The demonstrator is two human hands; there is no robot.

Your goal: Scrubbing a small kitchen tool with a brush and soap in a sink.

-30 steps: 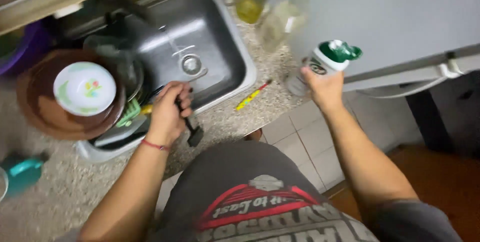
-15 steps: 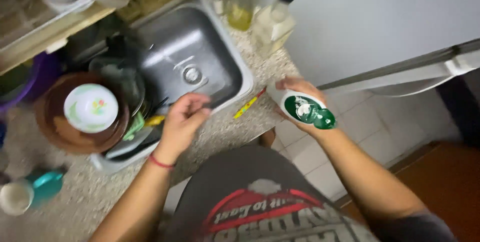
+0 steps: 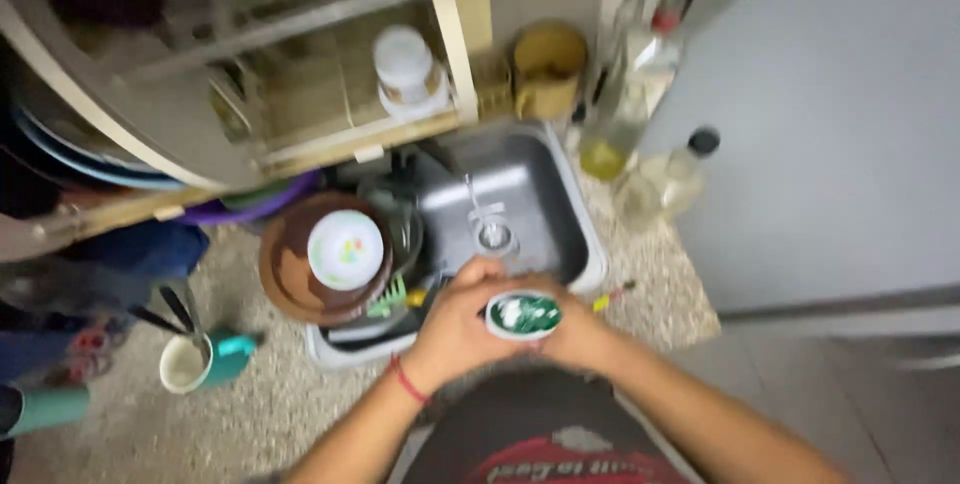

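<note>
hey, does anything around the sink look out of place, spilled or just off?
Nothing looks spilled or broken. The sink is crowded on its left: a brown plate with a small white bowl sits stacked over other dishes. Both hands, left and right, hold a green-and-white bottle at the sink's front edge.

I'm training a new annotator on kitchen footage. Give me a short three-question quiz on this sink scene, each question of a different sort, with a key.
1. True or false: both hands are on the green-and-white bottle.
2. Multiple choice: the small white bowl sits on A) the teal mug, B) the brown plate, C) the floor.
3. Fill in: the left hand wears a red ___ at the wrist.

Key: 1 true, with the right hand on the other side; 2 B, the brown plate; 3 band.
</note>
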